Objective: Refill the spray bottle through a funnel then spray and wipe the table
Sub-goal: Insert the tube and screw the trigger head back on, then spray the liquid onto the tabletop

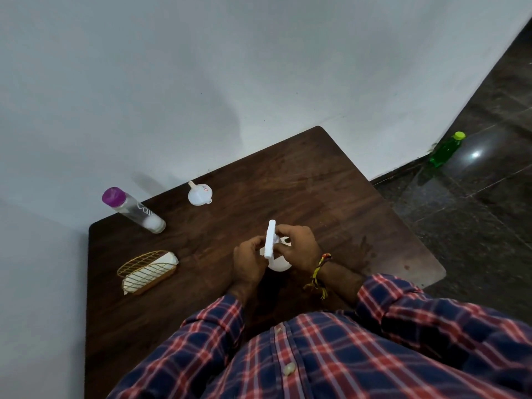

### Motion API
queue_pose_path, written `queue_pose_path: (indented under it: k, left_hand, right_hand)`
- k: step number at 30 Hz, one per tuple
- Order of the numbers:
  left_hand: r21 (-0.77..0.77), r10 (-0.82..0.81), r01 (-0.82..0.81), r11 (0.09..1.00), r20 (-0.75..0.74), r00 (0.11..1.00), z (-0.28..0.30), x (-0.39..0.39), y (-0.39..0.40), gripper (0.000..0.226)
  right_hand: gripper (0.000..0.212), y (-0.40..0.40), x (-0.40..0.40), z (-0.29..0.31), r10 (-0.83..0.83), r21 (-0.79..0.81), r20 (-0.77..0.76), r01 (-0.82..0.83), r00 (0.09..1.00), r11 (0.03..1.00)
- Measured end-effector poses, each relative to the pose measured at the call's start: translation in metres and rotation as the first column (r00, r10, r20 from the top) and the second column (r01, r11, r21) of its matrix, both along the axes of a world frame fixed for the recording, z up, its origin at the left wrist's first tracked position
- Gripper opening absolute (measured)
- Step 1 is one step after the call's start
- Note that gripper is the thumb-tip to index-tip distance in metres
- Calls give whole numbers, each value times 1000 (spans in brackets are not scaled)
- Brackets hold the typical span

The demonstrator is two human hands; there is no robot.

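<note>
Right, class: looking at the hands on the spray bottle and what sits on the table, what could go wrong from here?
1. Both the left hand and the right hand grip the white spray bottle; if the head comes loose suddenly, liquid may spill.
2. The funnel lies far off, inviting a pour without it.
3. The purple-capped bottle stands near the table edge.

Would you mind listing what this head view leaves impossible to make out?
- Spray bottle: body mostly hidden by the left hand and right hand; fill level unseen.
- Whether its cap is loosened: hidden by the fingers.
- Funnel label: too small to read.
- Clear bottle lettering: partly cut off.
</note>
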State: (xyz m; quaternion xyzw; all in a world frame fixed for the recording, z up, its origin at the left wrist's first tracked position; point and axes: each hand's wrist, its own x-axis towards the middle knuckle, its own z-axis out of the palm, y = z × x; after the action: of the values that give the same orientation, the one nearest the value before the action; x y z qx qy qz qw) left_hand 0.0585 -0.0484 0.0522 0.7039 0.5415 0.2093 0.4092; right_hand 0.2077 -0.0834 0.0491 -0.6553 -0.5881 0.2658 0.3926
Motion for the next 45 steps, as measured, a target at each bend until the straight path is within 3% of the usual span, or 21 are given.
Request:
queue_pose_path:
  k: [4,9,13,17,19,21,23,25,28,31,35,38,42,45]
  left_hand:
    - [13,-23,24,1000,-36,999,4,1,1,12]
    - [8,-62,63,998,-82,995,1,-5,6,18]
    - [74,5,-2,997,-44,999,2,-3,-4,10]
    - [-4,16,-16,1000,16,1000,1,-4,-8,12]
    - [-40,-36,37,999,22,999,4,-7,-6,18]
    - [-32,-69,70,997,25,997,10,-12,-3,22]
    - [-36,-73,75,997,57,996,10,-16,-2,27]
    - [-69,-56,64,996,113,992,9,-20,-5,31]
    - [-84,-11,19,996,94,996,0,-28,-10,40]
    - [-109,25,-20,994,51,998,-8,-32,-14,43]
    - [-147,18,-11,989,44,999,-11,-33,-23,37]
    - [-202,1,7,979,37,999,-18,-35,-29,37]
    - [-267,5,-15,964,-40,999,-25,-50,-35,48]
    - [-282,61,-142,949,-278,959,-39,-79,-38,66]
  right_hand:
    - [11,-4,-8,-1,-98,51,18,97,995,994]
    - [11,3,-3,2,-57,18,35,56,998,998]
    - [6,-4,-16,-1,-154,17,57,154,986,988]
    - [19,-10,-18,1,-200,26,31,199,979,980]
    - [27,-8,-9,3,-98,-9,-35,98,995,995]
    - [43,-3,3,7,93,-130,-180,-117,979,985]
    - [61,1,17,11,271,-257,-342,-367,900,894]
    - [60,5,26,14,340,-270,-459,-493,821,827]
    - [50,9,22,14,282,-200,-422,-391,862,898]
    - [57,6,5,9,149,-186,-336,-221,930,957]
    - [61,-4,-12,-1,187,-136,-338,-244,922,960]
    - [60,-9,-25,-7,294,4,-286,-306,912,952]
    - [35,-19,-44,-5,262,128,-371,-231,891,965]
    - [14,-17,-53,2,218,110,-338,-192,915,975]
